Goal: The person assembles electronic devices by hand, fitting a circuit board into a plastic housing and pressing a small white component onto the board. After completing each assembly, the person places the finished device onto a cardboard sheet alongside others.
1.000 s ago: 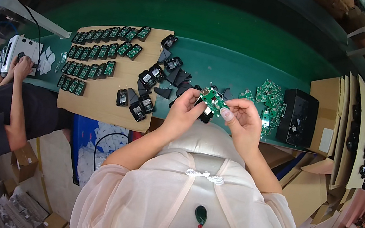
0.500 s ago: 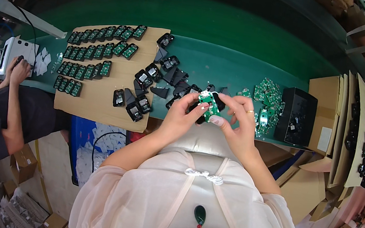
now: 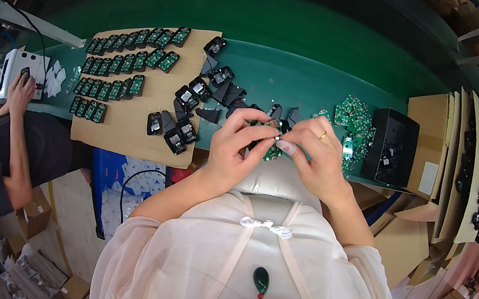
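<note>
In front of my chest, my left hand (image 3: 243, 145) is closed round a small green circuit board (image 3: 272, 154), mostly hidden behind the fingers. My right hand (image 3: 319, 156), with a ring on one finger, is closed at the board's other side, thumb and fingertips pinched together. Something small and pale shows where the fingertips meet; I cannot make out what it is. Just beyond my hands lie loose black plastic housings (image 3: 187, 97) and dark wedge-shaped pieces (image 3: 210, 115). To the right of my right hand is a pile of green circuit boards (image 3: 353, 115).
Rows of black housings fitted with green boards (image 3: 115, 64) lie on a cardboard sheet (image 3: 150, 109) at left. A black box (image 3: 392, 149) with dark parts stands at right, beside upright cardboard (image 3: 426, 125). At far left a co-worker's hand (image 3: 21, 93) is by a white machine (image 3: 12, 63).
Both hands have drawn together over the circuit board. Its face, plainly seen before, is now mostly covered by my fingers. The co-worker's hand has shifted a little at the machine.
</note>
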Action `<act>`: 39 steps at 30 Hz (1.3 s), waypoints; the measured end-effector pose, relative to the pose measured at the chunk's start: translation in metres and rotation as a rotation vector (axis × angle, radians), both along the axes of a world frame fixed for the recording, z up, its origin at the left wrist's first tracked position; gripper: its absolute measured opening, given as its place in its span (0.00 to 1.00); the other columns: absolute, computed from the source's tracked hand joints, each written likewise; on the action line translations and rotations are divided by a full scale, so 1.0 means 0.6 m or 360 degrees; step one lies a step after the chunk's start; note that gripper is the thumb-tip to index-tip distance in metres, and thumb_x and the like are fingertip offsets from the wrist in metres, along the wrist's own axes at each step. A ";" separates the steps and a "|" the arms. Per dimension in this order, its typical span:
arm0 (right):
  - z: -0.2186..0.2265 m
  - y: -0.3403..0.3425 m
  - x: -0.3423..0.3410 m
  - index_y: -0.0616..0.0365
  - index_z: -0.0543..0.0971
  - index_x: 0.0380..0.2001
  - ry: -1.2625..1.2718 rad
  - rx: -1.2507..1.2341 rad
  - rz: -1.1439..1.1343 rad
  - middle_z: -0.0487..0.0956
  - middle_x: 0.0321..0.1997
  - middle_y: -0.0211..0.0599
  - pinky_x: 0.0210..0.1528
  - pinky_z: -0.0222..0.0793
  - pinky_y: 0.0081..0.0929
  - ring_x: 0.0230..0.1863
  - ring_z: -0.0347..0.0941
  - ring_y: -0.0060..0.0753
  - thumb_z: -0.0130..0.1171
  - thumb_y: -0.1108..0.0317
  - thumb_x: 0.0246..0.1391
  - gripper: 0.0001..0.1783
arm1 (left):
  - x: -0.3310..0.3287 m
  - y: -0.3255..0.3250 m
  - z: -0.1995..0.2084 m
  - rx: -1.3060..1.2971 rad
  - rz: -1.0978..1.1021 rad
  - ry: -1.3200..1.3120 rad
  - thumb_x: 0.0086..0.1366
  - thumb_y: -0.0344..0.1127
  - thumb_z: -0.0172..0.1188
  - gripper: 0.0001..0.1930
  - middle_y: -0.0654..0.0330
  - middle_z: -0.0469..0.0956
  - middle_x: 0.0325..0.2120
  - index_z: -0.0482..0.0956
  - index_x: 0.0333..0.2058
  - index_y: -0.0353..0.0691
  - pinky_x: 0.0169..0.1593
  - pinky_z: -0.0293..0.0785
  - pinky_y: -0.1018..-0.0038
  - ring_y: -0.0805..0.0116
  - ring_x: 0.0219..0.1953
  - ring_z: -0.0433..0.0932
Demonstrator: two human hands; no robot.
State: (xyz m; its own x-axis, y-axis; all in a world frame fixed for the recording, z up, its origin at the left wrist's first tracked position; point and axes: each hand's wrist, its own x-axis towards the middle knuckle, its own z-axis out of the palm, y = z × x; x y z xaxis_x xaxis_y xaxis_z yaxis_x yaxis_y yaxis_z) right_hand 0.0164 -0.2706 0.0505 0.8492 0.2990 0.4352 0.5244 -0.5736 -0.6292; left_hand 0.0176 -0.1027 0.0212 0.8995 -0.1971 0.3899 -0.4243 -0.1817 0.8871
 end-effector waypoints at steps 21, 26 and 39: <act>0.007 0.004 -0.015 0.61 0.72 0.25 -0.0294 -0.0059 0.0077 0.70 0.25 0.36 0.22 0.63 0.27 0.23 0.66 0.36 0.61 0.82 0.27 0.15 | -0.001 -0.005 0.041 0.0102 0.0136 0.0211 0.49 0.26 0.59 0.11 0.57 0.72 0.32 0.73 0.34 0.36 0.28 0.69 0.77 0.67 0.26 0.74; 0.011 0.006 -0.013 0.61 0.72 0.25 -0.0283 -0.0052 0.0081 0.70 0.25 0.37 0.22 0.63 0.27 0.24 0.66 0.37 0.60 0.82 0.27 0.15 | -0.004 -0.006 0.039 0.0070 0.0176 0.0109 0.48 0.26 0.59 0.11 0.56 0.72 0.32 0.73 0.34 0.36 0.31 0.71 0.74 0.61 0.30 0.75; 0.020 0.010 -0.014 0.63 0.71 0.25 -0.0237 -0.0089 0.0114 0.70 0.26 0.38 0.23 0.63 0.28 0.24 0.66 0.38 0.60 0.82 0.28 0.14 | 0.000 -0.002 0.043 0.0342 0.0212 -0.0278 0.46 0.25 0.60 0.13 0.59 0.72 0.32 0.74 0.33 0.37 0.27 0.71 0.74 0.63 0.28 0.74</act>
